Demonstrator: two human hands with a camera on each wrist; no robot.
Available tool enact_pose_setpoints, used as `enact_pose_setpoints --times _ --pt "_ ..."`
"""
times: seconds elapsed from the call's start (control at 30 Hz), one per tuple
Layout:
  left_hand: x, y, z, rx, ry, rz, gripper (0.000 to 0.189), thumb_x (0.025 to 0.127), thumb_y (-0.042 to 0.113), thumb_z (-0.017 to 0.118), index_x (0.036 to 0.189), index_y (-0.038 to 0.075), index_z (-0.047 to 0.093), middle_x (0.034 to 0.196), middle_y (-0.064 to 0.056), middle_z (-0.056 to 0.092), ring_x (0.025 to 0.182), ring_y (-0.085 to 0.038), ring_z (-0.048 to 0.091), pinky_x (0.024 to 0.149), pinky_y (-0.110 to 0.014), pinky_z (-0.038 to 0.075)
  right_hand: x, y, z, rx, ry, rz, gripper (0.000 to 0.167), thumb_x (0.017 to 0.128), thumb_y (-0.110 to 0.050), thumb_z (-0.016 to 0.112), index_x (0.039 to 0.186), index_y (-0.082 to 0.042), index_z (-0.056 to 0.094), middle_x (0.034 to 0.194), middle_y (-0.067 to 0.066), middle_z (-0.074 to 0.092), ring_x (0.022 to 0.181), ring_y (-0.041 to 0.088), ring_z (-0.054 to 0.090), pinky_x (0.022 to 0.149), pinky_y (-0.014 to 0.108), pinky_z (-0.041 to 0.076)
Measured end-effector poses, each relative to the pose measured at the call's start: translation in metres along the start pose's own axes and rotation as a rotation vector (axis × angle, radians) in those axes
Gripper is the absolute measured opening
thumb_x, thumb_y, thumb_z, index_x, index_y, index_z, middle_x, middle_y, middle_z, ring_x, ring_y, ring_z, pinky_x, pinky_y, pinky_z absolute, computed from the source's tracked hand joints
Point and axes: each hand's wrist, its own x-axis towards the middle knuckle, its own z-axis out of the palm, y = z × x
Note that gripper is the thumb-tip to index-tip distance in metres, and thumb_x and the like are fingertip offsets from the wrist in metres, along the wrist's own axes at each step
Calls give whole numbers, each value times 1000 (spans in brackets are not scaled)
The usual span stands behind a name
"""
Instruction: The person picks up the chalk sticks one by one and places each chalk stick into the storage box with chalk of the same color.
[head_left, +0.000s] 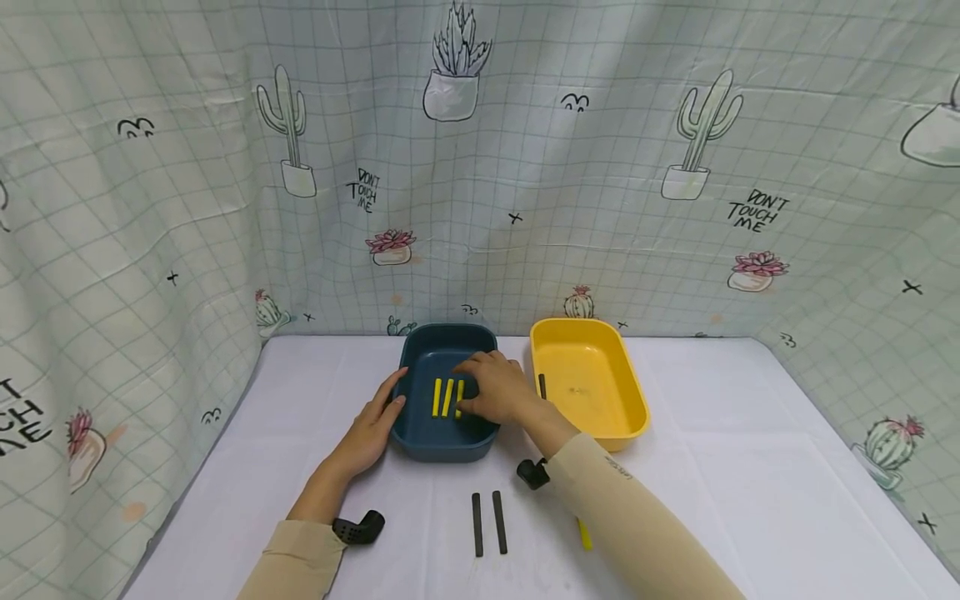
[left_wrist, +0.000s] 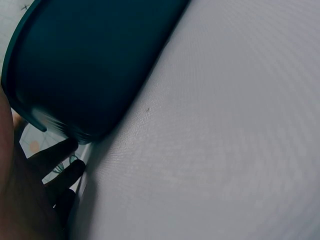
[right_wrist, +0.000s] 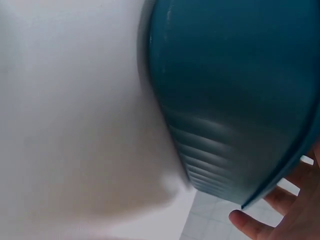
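A dark blue tub [head_left: 442, 450] stands on the table with several short yellow sticks [head_left: 447, 398] lying side by side on its floor. My left hand [head_left: 367, 433] rests against the tub's left side, fingers fairly straight at the rim; in the left wrist view its fingers [left_wrist: 62, 175] touch the outer wall. Over the tub's right wall reaches my right hand [head_left: 495, 387], its thumb at the rightmost yellow stick [head_left: 460, 392] and its index finger near the far end. Whether it pinches that stick cannot be made out. The right wrist view hides the sticks behind the tub wall [right_wrist: 225, 100].
A yellow tub [head_left: 585, 392] stands to the right, with a black stick [head_left: 542, 385] at its left side. Two black sticks [head_left: 500, 522] lie on the table in front. Another yellow stick [head_left: 585, 535] shows partly from under the right sleeve. Patterned cloth hangs behind.
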Motion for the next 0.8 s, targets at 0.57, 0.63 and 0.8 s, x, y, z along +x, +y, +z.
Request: enact_pose_setpoints --times 0.57,0.63,0.8 --pt "-2 -1 0 4 -3 -2 55 113 45 33 165 34 20 174 -12 16 160 -44 14 122 -74 10 -24 5 -14 5 24 -35 60 90 -36 82 144 -19 62 150 6 56 135 28 51 115 51 44" --pt "-2 -1 0 1 -5 -1 55 113 45 34 165 34 20 174 -11 16 160 -44 14 122 -74 10 -28 6 -17 8 32 -45 59 90 -35 82 143 -18 62 149 6 57 134 28 51 114 48 45" --pt "-1 0 0 2 -4 9 55 113 45 34 165 34 20 174 -11 17 160 -44 15 122 -75 9 -37 7 -24 -18 53 -74 58 89 -37 82 141 -18 64 147 6 59 133 28 52 113 48 45"
